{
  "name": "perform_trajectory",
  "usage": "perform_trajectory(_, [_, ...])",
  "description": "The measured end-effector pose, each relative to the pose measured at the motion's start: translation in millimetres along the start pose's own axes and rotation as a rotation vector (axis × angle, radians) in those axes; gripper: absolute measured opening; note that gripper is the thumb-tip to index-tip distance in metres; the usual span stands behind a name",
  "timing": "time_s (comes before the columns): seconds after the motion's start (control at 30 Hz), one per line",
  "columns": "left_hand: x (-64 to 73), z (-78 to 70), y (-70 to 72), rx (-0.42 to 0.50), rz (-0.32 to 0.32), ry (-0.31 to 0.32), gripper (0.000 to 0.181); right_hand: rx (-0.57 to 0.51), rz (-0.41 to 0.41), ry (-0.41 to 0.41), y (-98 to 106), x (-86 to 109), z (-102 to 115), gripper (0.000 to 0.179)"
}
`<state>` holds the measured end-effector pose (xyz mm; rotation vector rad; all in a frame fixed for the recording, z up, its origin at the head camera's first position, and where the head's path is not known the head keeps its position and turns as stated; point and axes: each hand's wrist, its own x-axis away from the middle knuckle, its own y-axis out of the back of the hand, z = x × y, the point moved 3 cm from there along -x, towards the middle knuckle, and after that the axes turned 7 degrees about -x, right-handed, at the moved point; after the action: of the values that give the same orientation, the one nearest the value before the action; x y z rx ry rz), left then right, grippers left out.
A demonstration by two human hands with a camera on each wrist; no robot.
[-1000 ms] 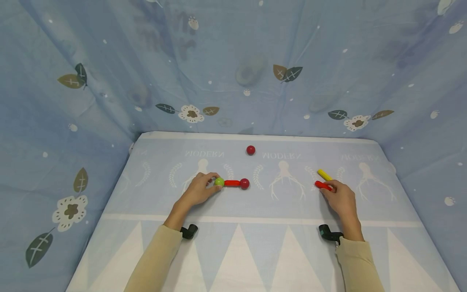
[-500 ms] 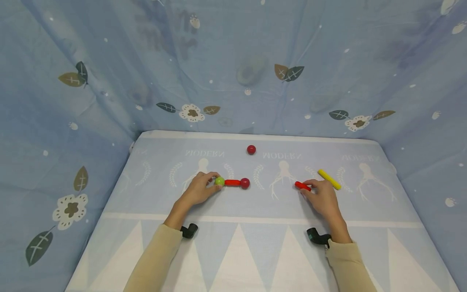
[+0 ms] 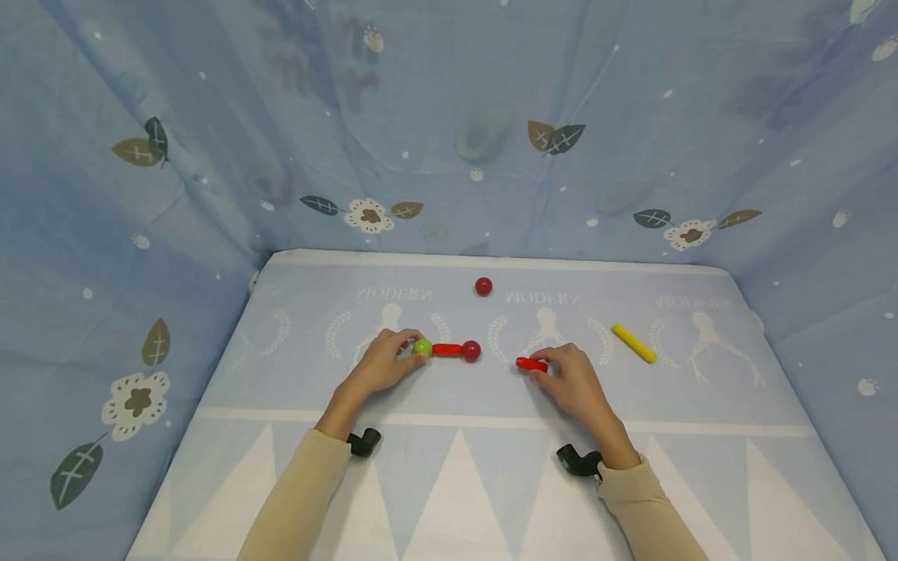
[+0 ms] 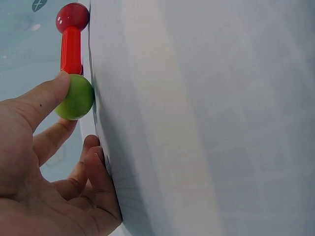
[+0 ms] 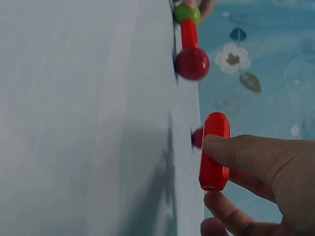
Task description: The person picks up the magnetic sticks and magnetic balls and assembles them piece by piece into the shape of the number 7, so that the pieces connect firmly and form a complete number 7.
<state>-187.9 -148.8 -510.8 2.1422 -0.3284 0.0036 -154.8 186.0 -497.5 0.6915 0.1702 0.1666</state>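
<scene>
My left hand (image 3: 379,365) pinches a green ball (image 3: 422,347) between thumb and finger, its other fingers down by the tabletop. A short red rod (image 3: 447,350) runs from that ball to a dark red ball (image 3: 471,351), the three in one line like a dumbbell. To the right of them, my right hand (image 3: 574,383) pinches a second red rod (image 5: 214,162) between thumb and fingers. In the right wrist view this rod has ridged sides and a small hole in its near end. A gap separates it from the dark red ball.
Another red ball (image 3: 483,287) lies near the back of the table (image 3: 449,405). Right of my right hand lies a longer yellow rod (image 3: 634,344). Blue patterned cloth (image 3: 449,156) closes off the back and both sides. A black wrist-camera mount (image 3: 579,461) juts from my right wrist.
My right hand has carried its red rod leftward, away from the yellow rod and closer to the dumbbell shape. My left hand has stayed in place on the green ball.
</scene>
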Motion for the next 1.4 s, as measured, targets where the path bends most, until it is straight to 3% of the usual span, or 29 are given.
perform_trajectory(0.37, [1.0,-1.6,1.2,0.013,0.004,-0.008,0.033,-0.017,0.084,0.036,-47.2,-1.8,35.3,0.023])
perform_trajectory(0.8, [2.2,-1.8,1.1,0.004,-0.006,-0.005,0.033,0.020,0.216,0.189,-97.9,-7.5,75.3,0.021])
perform_trajectory(1.07, [2.1,-3.3,2.5,0.009,-0.002,-0.009,0.032,0.039,0.303,0.263,-119.2,-9.8,94.8,0.017])
perform_trajectory(1.4, [3.0,-4.8,3.3,0.008,0.001,-0.005,0.032,0.079,0.388,0.314,-140.0,-9.6,103.4,0.014])
